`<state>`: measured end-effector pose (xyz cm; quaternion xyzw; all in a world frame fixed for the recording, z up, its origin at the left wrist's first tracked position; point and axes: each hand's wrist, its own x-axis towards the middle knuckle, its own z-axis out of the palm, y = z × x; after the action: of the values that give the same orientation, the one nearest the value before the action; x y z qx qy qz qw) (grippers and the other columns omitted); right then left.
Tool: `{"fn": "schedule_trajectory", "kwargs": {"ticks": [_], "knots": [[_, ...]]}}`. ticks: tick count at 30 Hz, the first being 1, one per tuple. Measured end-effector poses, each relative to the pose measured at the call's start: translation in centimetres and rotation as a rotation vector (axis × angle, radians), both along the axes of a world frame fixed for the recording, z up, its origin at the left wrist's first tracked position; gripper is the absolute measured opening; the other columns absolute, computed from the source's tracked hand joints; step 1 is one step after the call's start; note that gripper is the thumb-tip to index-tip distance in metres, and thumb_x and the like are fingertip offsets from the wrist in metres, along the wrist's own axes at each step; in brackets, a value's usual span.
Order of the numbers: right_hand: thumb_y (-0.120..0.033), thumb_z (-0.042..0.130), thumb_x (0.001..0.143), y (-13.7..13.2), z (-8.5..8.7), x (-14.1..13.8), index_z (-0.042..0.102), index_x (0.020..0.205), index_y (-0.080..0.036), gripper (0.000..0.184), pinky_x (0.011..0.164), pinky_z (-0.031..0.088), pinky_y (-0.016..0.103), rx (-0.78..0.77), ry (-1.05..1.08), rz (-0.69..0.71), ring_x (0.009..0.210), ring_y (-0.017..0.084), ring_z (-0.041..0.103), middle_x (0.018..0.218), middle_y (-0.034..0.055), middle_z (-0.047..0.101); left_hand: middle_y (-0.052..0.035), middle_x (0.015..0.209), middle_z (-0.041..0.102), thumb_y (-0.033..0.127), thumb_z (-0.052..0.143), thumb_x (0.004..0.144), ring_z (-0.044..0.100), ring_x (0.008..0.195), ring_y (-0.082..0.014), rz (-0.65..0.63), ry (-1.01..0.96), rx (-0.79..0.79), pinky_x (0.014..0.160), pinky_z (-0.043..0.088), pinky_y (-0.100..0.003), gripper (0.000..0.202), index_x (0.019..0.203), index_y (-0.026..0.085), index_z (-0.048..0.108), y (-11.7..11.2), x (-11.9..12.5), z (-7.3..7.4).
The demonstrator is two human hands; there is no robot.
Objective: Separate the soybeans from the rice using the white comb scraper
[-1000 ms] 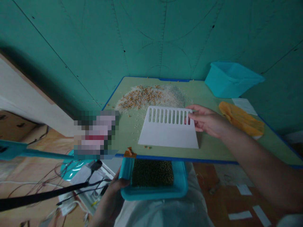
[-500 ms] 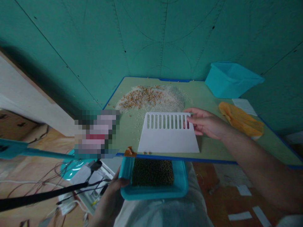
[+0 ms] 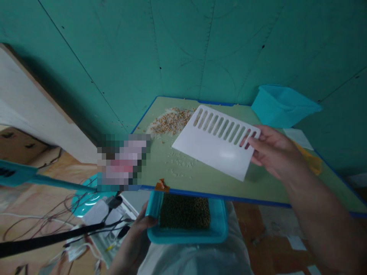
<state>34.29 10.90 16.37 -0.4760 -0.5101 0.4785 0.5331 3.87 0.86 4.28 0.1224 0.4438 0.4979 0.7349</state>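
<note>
My right hand (image 3: 271, 149) grips a white slotted plastic scraper (image 3: 212, 149) by its right end. The scraper is tilted and raised over the table, its row of slots along the far edge. Behind it lies a heap of pale grains mixed with yellow-brown beans (image 3: 172, 120), partly hidden by the scraper. Below the table's front edge, my left hand (image 3: 140, 229) is closed on the left side of a teal tray (image 3: 187, 237). Small round beans, dark green and tan, fill the tray (image 3: 183, 210). A few pale grains (image 3: 180, 162) are scattered on the tabletop.
The pale green table (image 3: 155, 152) has a blue edge. An open teal bin (image 3: 282, 107) stands at its far right, with an orange cloth (image 3: 314, 160) and white paper near it. Brown tape (image 3: 162, 186) sticks to the front edge. Cables and a teal stool are at left.
My right hand has lifted the scraper from the table's front edge and turned it, moving it up and to the right. The two beans at the edge are gone from there. My left hand stays.
</note>
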Motion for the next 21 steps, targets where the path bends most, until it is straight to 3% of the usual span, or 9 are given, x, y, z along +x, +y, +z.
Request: {"fn": "schedule_trajectory", "kwargs": {"ticks": [4, 9, 14, 21], "knots": [[-0.032, 0.066, 0.077, -2.9, -0.3, -1.3, 0.055, 0.085, -0.027, 0.015, 0.032, 0.031, 0.019, 0.057, 0.032, -0.096, 0.049, 0.010, 0.047, 0.075, -0.0005, 0.060, 0.0012, 0.085, 0.078, 0.008, 0.061, 0.060, 0.064, 0.100, -0.0283, 0.013, 0.019, -0.011, 0.080, 0.050, -0.034, 0.063, 0.120, 0.026, 0.059, 0.1, 0.0, -0.1], [-0.035, 0.056, 0.085, -5.4, -2.6, -4.4, 0.052, 0.094, -0.026, 0.014, 0.033, 0.032, 0.018, -0.038, -0.016, 0.100, 0.043, 0.006, 0.042, 0.078, -0.0011, 0.060, -0.0003, 0.085, 0.078, 0.009, 0.062, 0.058, 0.063, 0.101, -0.0313, -0.013, -0.008, 0.005, 0.079, 0.050, -0.037, 0.056, 0.112, 0.025, 0.065, 0.1, 0.1, -0.2], [-0.032, 0.052, 0.087, -4.0, -4.0, -5.8, 0.048, 0.097, -0.021, 0.015, 0.038, 0.037, 0.018, -0.099, -0.076, 0.187, 0.044, 0.005, 0.046, 0.080, -0.0016, 0.059, 0.0030, 0.091, 0.077, 0.012, 0.060, 0.061, 0.059, 0.108, -0.0296, -0.086, 0.037, 0.025, 0.083, 0.048, -0.035, 0.060, 0.118, 0.029, 0.060, -0.2, -0.5, -0.4], [-0.031, 0.056, 0.080, -0.9, -3.0, -4.6, 0.048, 0.087, -0.020, 0.015, 0.041, 0.042, 0.021, -0.050, -0.218, 0.039, 0.053, 0.010, 0.054, 0.077, 0.0019, 0.063, 0.0004, 0.097, 0.076, 0.014, 0.061, 0.061, 0.056, 0.111, -0.0329, -0.096, 0.020, 0.026, 0.084, 0.049, -0.038, 0.058, 0.117, 0.026, 0.062, -0.5, -0.7, -0.6]]}}
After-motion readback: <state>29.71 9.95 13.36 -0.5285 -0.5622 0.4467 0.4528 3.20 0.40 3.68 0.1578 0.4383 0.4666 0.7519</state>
